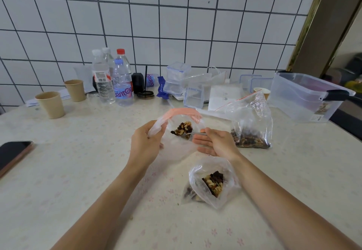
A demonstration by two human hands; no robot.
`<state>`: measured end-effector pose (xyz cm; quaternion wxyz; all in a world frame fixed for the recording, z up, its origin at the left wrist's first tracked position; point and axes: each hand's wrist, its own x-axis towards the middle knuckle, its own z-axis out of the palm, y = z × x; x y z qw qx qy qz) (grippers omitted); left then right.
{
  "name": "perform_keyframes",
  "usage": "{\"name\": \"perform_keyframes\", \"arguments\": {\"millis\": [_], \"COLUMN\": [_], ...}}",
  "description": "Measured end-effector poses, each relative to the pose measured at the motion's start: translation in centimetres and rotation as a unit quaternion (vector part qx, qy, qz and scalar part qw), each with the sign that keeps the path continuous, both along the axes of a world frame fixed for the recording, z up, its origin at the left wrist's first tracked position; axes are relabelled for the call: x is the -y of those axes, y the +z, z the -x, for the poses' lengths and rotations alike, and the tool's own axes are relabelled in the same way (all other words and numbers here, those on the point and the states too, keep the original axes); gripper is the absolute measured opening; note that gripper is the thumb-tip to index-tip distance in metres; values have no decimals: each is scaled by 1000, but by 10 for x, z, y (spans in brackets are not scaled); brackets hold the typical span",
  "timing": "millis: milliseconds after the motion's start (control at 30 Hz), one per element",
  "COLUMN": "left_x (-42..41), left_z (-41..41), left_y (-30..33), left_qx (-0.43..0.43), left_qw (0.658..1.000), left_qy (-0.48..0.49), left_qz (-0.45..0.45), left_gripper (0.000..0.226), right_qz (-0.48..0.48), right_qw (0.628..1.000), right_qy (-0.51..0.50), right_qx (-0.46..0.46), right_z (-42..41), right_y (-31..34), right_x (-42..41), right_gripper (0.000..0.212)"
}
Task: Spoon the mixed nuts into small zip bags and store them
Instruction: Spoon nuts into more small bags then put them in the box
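Left hand: your left hand (146,142) pinches the left side of the zip bag's (176,132) mouth, fingers closed on the plastic, lifting it off the table (78,171).
Right hand: your right hand (215,142) grips the spoon (193,134) by its handle, thumb on top, other fingers stretched out under it.
Hands: they sit apart, with the zip bag between them.
Zip bag: its pink strip arcs open just beyond both hands; it is clear.
Spoon: the bowl points left, inside the bag mouth, under the nuts (182,128).
Nuts: a dark and tan heap shows in the bag mouth, just left of your right thumb.
Big bag: a larger clear bag (248,124) with mixed nuts in its bottom stands just right of your right hand, its top open.
Filled bag: another bag (212,181) with nuts lies below your right hand, beside your right forearm.
Box: a clear box (305,96) stands far right of your right hand.
Cups: two paper cups (51,104) stand well left of your left hand.
Bottles: water bottles (113,81) stand beyond your left hand, by the wall.
Phone: a phone (13,153) lies far left of your left hand.
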<state>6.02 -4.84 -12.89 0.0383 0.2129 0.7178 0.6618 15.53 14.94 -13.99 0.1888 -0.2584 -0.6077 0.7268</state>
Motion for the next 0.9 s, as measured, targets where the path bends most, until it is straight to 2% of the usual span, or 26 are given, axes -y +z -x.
{"name": "perform_keyframes", "arguments": {"millis": [133, 400, 600, 767, 833, 900], "left_x": [-2, 1, 7, 18, 23, 26], "left_z": [-1, 4, 9, 4, -1, -11], "left_y": [0, 0, 2, 13, 19, 27], "left_qx": [33, 3, -29, -136, -174, -215], "left_qw": [999, 1000, 999, 983, 975, 967], "left_qy": [-23, -9, 28, 67, 77, 85], "left_qz": [-35, -29, 14, 105, 116, 110], "left_gripper": [16, 26, 7, 62, 68, 58], "right_qz": [-19, -17, -36, -49, -55, -62], "right_qw": [1000, 1000, 999, 998, 997, 996], "right_qy": [13, 13, -3, 5, 9, 15], "right_qx": [0, 4, 1, -32, -50, -63], "right_z": [-1, -12, -31, -60, -77, -93], "right_y": [1, 6, 18, 52, 65, 76], "right_x": [1, -2, -5, -3, -2, -1], "right_gripper": [27, 29, 29, 32, 33, 34]}}
